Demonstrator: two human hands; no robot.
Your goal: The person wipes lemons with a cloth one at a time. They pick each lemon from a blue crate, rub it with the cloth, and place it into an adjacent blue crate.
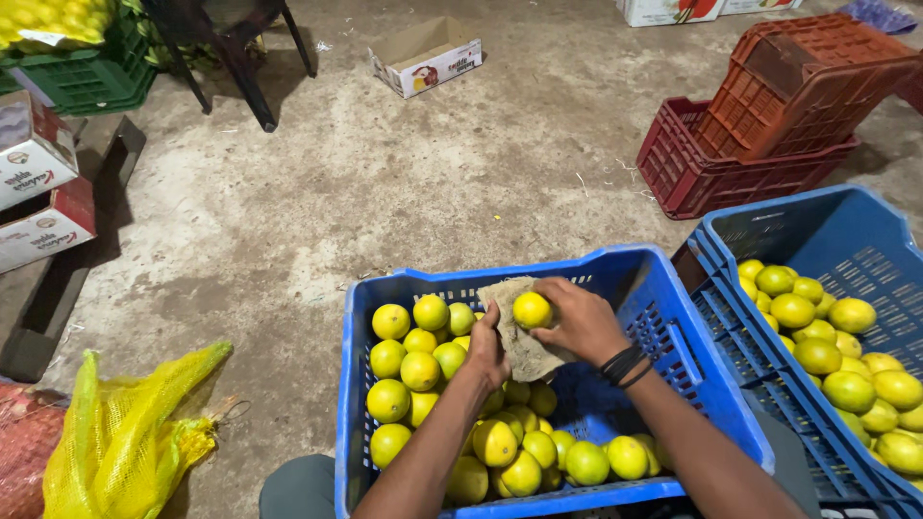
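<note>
Over a blue plastic crate (663, 332) of yellow-green citrus fruits (415, 370), my left hand (487, 348) grips a piece of brown burlap cloth (519, 344). My right hand (577, 322), with dark bands on the wrist, holds one yellow citrus fruit (532, 309) against the top of that cloth. Both hands meet above the crate's middle. Fruit fills the crate's left and near side; its right part shows bare bottom.
A second blue crate (827, 240) with more fruit stands at the right. Red crates (769, 115) are stacked behind it. A yellow mesh sack (125, 432) lies at the left, cardboard boxes (34, 183) and a green crate (87, 77) farther back, a small box (426, 56) on the concrete floor.
</note>
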